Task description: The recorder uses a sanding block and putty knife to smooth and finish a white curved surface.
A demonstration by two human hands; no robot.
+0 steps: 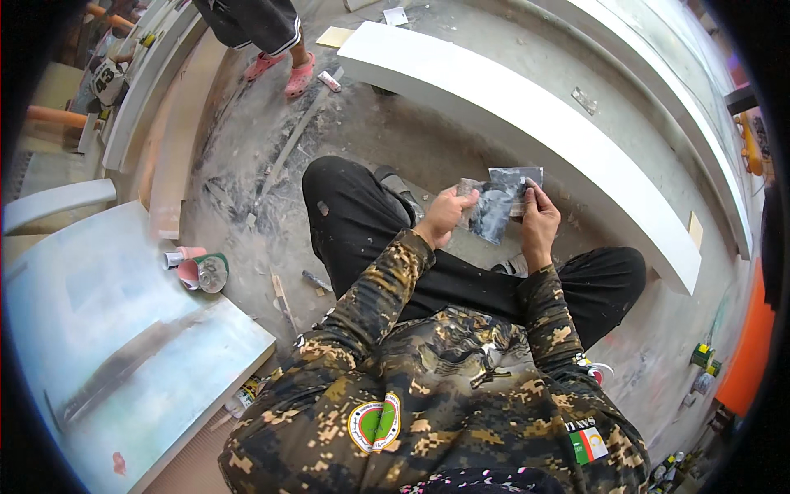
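Note:
I sit on the floor with a dark, dust-whitened piece of sandpaper (492,216) held up between my hands, above my crossed legs. My left hand (444,217) pinches its brownish left edge between thumb and fingers. On the other side, my right hand (539,227) grips a second dark piece of sandpaper (520,174) by its lower right corner. The two pieces overlap, and I cannot tell whether they are joined. Beyond them stretches a long, curved white panel (502,86), apart from both hands.
Another person's legs in dark shorts and pink clogs (299,76) stand at the far left. A large pale board (99,272) lies left, beside a clear plastic cup (213,273). A scrap of sandpaper (584,100) lies beyond the white panel. Several small containers (705,358) stand right.

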